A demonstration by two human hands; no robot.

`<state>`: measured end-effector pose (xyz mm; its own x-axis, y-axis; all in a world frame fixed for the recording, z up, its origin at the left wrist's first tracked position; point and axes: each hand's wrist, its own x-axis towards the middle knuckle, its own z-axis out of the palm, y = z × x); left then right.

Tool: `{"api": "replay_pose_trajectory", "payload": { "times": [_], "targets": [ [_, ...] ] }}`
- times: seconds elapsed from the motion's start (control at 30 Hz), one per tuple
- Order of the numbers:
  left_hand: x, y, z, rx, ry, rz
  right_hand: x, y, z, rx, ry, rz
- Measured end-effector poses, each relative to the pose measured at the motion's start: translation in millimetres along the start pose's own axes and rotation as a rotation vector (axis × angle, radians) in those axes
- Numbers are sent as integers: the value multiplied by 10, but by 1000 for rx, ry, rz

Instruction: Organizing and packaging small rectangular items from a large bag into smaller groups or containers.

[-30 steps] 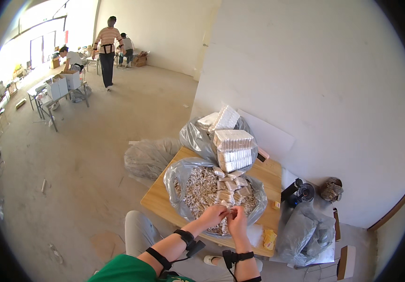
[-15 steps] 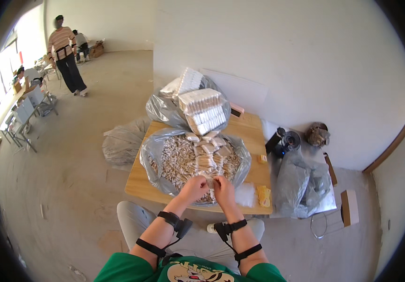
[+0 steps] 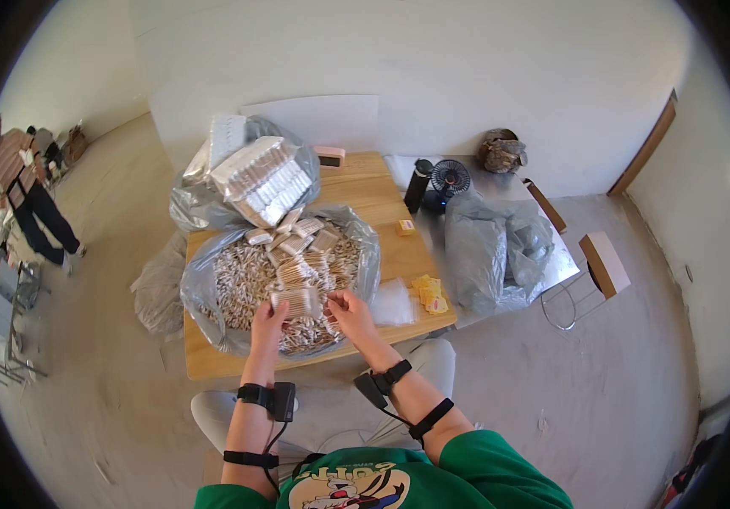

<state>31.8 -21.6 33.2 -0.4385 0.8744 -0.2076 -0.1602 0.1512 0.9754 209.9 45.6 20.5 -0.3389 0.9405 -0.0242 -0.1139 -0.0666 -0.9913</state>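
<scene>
A large grey plastic bag [image 3: 368, 254], its mouth spread wide, is full of loose cotton swabs [image 3: 238, 276] on the wooden table. Above the heap my left hand [image 3: 268, 324] grips a flat bundle of cotton swabs [image 3: 297, 302] by its left end, the sticks lying side by side. My right hand [image 3: 348, 314] is just right of the bundle, thumb and fingers pinched together; what is between them is too small to tell. Small filled packs of swabs [image 3: 290, 243] lie on the far part of the heap, with more swabs laid in rows below them.
Behind the heap, a second bag holds stacked packs [image 3: 265, 182]. Clear plastic sleeves [image 3: 394, 303] and yellow packets [image 3: 429, 293] lie on the table [image 3: 382, 182] at right. A side table carries a fan [image 3: 450, 178], a dark bottle [image 3: 418, 187] and a grey bag [image 3: 501, 246]. A person [image 3: 30, 191] stands far left.
My view has swung to the right. My hands have moved apart; the left now holds the swab bundle out flat, while the right has drawn away from it.
</scene>
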Motion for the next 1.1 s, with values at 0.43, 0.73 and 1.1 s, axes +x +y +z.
{"api": "replay_pose_trajectory", "payload": {
  "times": [0.43,0.73,1.1],
  "targets": [
    [808,-319,-245,1064,436,550,1020,301,-1989,-535,655,-84],
    [755,-438,-227,1151,421,541,2176,185,-2371,-870,568,196],
    [782,-423,-172,1171,449,608,2749,378,-2387,-1099,395,306]
  ]
}}
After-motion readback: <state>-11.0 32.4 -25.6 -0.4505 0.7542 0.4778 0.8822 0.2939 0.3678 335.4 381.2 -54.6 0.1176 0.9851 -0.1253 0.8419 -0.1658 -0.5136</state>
